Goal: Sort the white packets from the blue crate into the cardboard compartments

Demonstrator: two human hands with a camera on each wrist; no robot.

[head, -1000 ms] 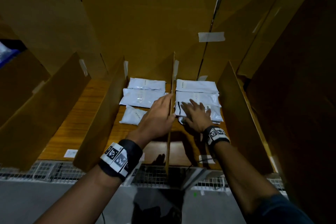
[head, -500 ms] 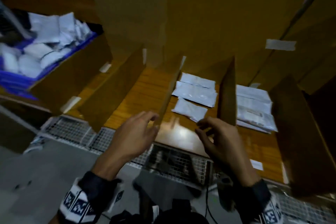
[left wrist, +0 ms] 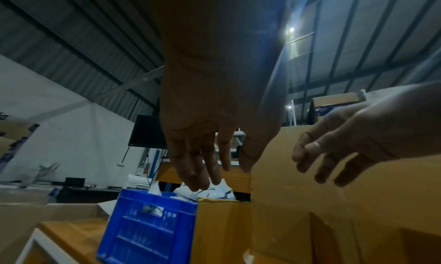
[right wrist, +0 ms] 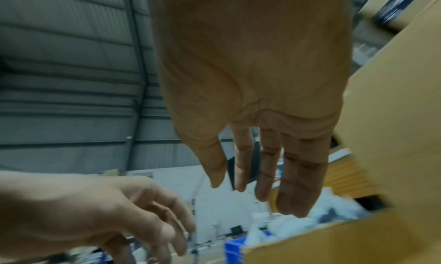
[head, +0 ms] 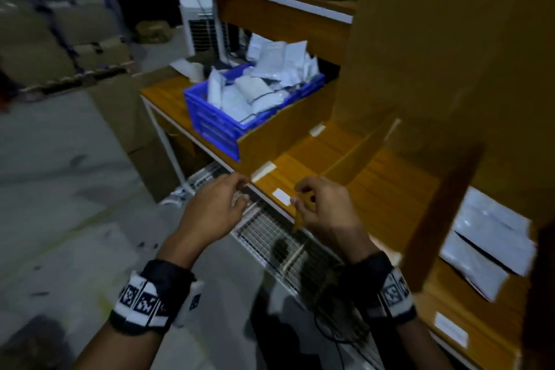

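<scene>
The blue crate [head: 216,126] stands at the back left of the wooden shelf, heaped with white packets [head: 270,75]. Both hands hover side by side in front of the shelf's front edge, below and in front of the crate. My left hand [head: 241,191] is empty with loosely bent fingers. My right hand [head: 300,198] is empty too, fingers relaxed. In the left wrist view the fingers [left wrist: 198,175] hang above the crate [left wrist: 148,226]. The right wrist view shows straight fingers [right wrist: 293,192] above the packets [right wrist: 286,224]. Sorted packets [head: 486,237] lie in a cardboard compartment at the right.
Cardboard dividers [head: 351,159] stand upright on the wooden shelf [head: 390,189], and a tall cardboard wall [head: 435,39] rises behind them. A wire grille [head: 270,237] runs below the shelf edge. A white fan unit [head: 198,18] and stacked boxes [head: 90,51] stand beyond the grey floor.
Both hands have pulled out of the packet compartments and swung left towards the crate, empty. The view has turned left, so the crate is now central.
</scene>
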